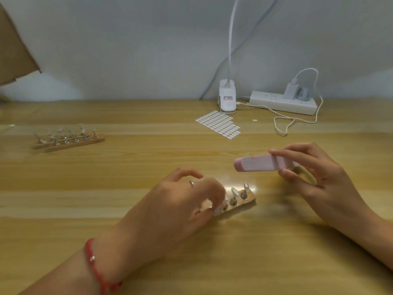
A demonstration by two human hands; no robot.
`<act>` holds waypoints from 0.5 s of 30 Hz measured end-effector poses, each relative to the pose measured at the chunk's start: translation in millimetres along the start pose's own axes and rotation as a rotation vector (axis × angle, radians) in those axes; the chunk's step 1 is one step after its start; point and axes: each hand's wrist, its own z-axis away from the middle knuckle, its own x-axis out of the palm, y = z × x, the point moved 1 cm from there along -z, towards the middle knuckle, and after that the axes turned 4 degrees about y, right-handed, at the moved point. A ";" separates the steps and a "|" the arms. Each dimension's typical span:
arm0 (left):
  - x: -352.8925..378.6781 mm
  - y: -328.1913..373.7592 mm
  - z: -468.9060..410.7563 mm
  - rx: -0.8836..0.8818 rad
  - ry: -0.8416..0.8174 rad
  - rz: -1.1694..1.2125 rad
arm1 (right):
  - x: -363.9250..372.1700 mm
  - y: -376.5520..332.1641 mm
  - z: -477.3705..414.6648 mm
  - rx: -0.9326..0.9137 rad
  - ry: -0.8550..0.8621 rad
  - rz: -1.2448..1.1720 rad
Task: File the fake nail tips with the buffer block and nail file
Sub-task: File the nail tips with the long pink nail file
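— Nail tips (234, 190), where?
— Near centre of the table (63, 209). Upright on metal pegs along a wooden rack (247, 202). Two stand clear at its right end.
— Take it from the left, then.
— Cardboard (12, 50) in the top corner. Two spare racks (70, 143) far left, well apart from the work, clear tips on them too. Red bracelet (95, 267) on the near wrist. Left hand (180, 201), ring (191, 184) on one finger, fingers curled down over the rack's left end. Seems to pinch one tip there; blur hides the contact.
— Behind it?
— Sticker sheet (219, 126) flat on the table, lamp clip (227, 99) just beyond, by the wall.
— Buffer?
— Pink block (261, 165), held roughly level in the air, up and right of the rack, apart from the tips. Right hand (319, 177) grasps its right end, digits above and below.
— Far right?
— Power strip (282, 102) at the back, charger (290, 89) plugged in, white cable (285, 124) looped in front.
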 end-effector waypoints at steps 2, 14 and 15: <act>-5.1 1.4 -4.1 -0.192 0.200 0.197 | -1.2 -1.8 -0.3 -0.010 0.009 -0.004; 9.9 -8.2 -13.4 -0.385 0.374 0.364 | 11.4 -45.3 -12.7 -0.238 -0.006 0.053; 8.3 -7.1 -11.9 -0.363 0.380 0.322 | 13.8 -45.8 -14.8 -0.248 0.008 0.070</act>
